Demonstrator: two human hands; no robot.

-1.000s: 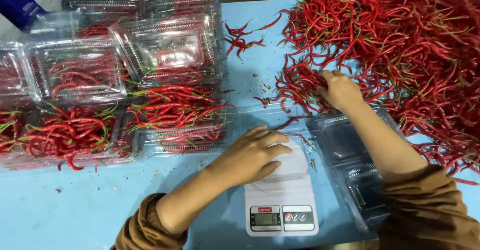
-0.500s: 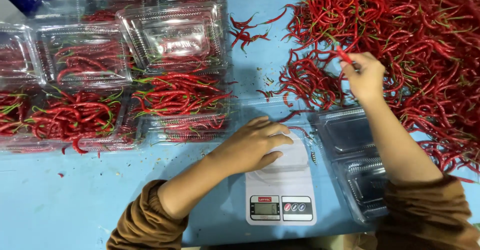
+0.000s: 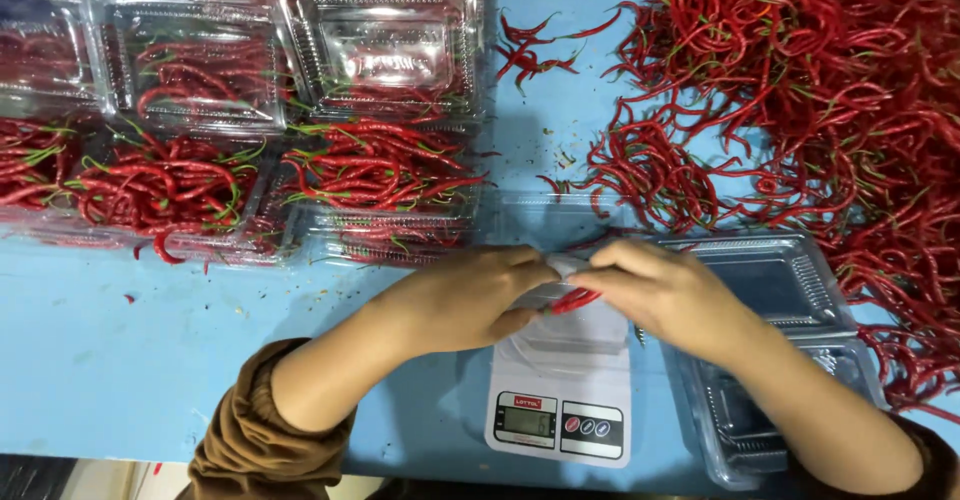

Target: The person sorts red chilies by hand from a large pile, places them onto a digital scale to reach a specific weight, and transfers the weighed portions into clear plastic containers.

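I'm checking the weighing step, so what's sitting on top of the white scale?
Both hands, left hand and right hand, cover the white scale platform, pinching red chilies. Whether a container sits beneath them is hidden.

Your left hand (image 3: 470, 295) and right hand (image 3: 665, 295) meet over a white kitchen scale (image 3: 565, 400) of smooth, faintly glossy plastic. Between your fingers sits clear, thin plastic with a shiny red chilli (image 3: 575, 300) against it. At three o'clock from the scale lie empty clamshell trays (image 3: 790, 290), transparent ribbed plastic catching glare. At ten o'clock, filled clear boxes (image 3: 380, 60) gleam likewise. The chilli heap (image 3: 830, 110) at one o'clock looks waxy and glossy. The blue tabletop (image 3: 100, 360) is matt; your brown sleeves (image 3: 250, 440) are soft matt cloth.
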